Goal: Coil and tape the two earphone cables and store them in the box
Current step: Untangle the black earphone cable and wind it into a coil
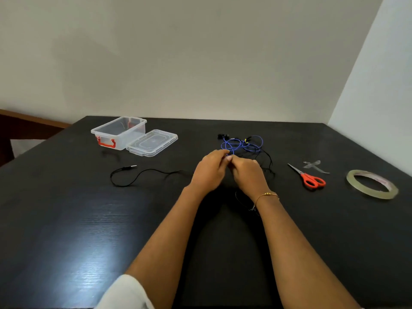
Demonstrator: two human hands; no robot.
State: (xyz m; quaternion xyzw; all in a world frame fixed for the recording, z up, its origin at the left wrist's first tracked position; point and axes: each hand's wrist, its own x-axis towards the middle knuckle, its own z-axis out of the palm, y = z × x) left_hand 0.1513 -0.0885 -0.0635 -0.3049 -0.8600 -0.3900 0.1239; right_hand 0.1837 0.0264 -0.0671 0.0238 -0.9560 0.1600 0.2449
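A blue earphone cable [242,144] lies in loose loops on the black table [66,219], tangled with a black earphone cable [142,175] whose plug end trails off to the left. My left hand [210,169] and my right hand [248,175] meet just in front of the blue loops, and both pinch the near end of the blue cable between fingertips. A clear plastic box [119,131] with a red latch stands open at the back left, its lid [152,141] lying beside it.
Red-handled scissors [308,176] lie to the right of my hands. Cut strips of clear tape [314,166] are stuck on the table behind them. A roll of clear tape [372,184] lies flat at the far right. Walls close off the table's back and right sides.
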